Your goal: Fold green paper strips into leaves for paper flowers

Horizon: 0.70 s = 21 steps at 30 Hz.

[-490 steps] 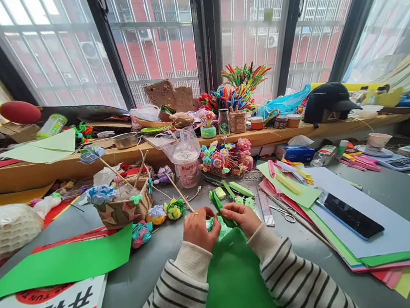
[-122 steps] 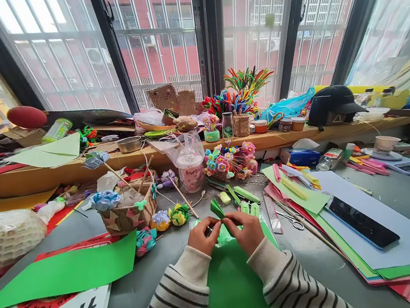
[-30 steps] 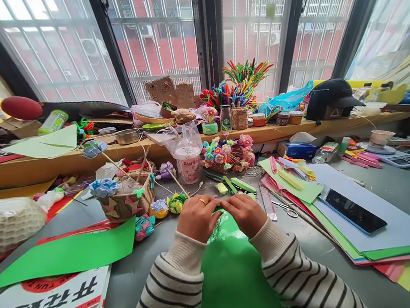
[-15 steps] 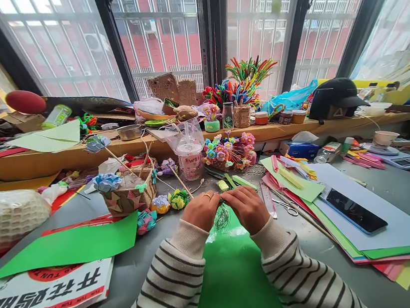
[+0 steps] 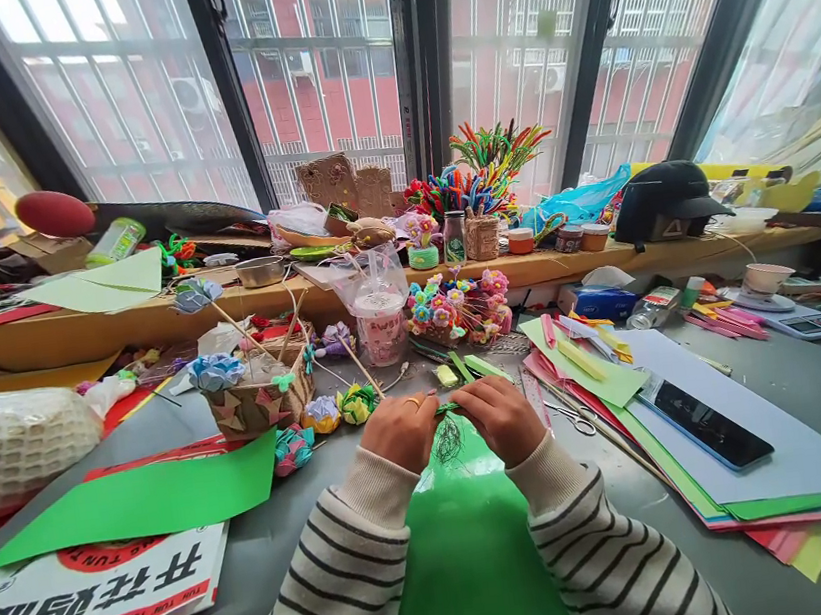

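Note:
My left hand [image 5: 402,432] and my right hand [image 5: 499,417] meet near the middle of the table, fingers pinched. Between their fingertips runs a thin green strip [image 5: 447,408], gripped at both ends. A tangle of fine dark wire or thread [image 5: 448,439] shows just below it; whether it hangs from the strip or lies underneath, I cannot tell. Both hands are over a glossy green sheet [image 5: 474,561]. Beyond the fingers are a pale yellow block [image 5: 447,375] and green paper pieces [image 5: 485,366]. Scissors [image 5: 574,417] and a ruler [image 5: 535,394] rest to the right of my right hand.
Left of my hands are folded paper flowers [image 5: 357,404], a cardboard basket [image 5: 257,408] and a green paper sheet [image 5: 133,500]. A lidded plastic cup [image 5: 381,331] stands ahead. To the right, a phone [image 5: 708,417] lies on stacked coloured paper [image 5: 803,478].
My hands have drawn slightly apart and lower in view, so more of the green strip shows between the fingertips. Both keep their pinch. The view has shifted a little.

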{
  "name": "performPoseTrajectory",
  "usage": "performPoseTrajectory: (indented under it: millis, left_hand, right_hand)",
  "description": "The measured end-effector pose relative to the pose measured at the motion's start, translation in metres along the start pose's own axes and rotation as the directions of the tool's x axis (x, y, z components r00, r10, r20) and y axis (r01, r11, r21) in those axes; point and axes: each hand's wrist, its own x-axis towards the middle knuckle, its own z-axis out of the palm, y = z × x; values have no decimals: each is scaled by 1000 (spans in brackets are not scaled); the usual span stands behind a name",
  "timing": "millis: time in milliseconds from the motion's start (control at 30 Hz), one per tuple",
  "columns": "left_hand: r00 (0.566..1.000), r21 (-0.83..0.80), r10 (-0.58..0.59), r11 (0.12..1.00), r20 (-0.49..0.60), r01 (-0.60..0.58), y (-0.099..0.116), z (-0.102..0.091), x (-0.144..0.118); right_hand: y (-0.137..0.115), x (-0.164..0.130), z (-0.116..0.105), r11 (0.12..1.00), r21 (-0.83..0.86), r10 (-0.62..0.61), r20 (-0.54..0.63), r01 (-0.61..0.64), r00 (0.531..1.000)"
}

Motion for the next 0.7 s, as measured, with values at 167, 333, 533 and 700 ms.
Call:
performPoseTrajectory:
  millis: [167,333,533,700]
  left_hand:
    - [999,-54,11,999,41,-8,1,-4,1]
    - [998,-175,-69,982,2,68,-3,6,1]
    - [954,-670,-296,696,58,257,-9,9,-1]
    - [941,-955,-225,103,251,280,-10,9,0]
  right_hand:
    - [-1,1,-2,1000,-4,-20,-5,20,1000]
    - [0,3,-5,990,124,74,2,-73,997]
    - [1,3,-3,751,494,454,95,-438,886]
    - [-4,5,-6,554,654,404,329,-514,854]
